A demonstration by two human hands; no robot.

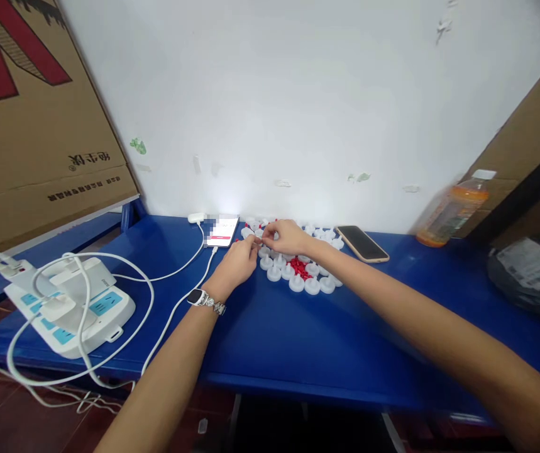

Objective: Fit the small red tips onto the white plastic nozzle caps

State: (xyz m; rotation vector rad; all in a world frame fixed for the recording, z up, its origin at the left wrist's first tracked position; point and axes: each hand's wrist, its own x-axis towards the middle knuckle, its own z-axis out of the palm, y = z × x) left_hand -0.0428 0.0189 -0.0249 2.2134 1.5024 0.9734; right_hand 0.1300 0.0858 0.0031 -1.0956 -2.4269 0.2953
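My left hand [240, 262], with a watch [197, 297] and a metal bracelet on its wrist, is closed in a pinch. My right hand [287, 236] meets it fingertip to fingertip, its thumb and forefinger also pinched. Whatever lies between the fingertips is too small to make out. Below and around the hands, several translucent white plastic caps with nozzle tips [297, 283] stand on the blue table [288, 340]. A small heap of red plastic pieces [300, 268] lies among them. More caps, some with red tips, are partly hidden behind my right hand.
A lit phone [222, 231] on a charging cable lies left of the caps, another phone [362, 243] to their right. A white power strip [104, 314] with looping cables covers the table's left. An orange drink bottle [456, 207] and a black bag [531, 277] are at right. A white wall [298, 113] rises behind.
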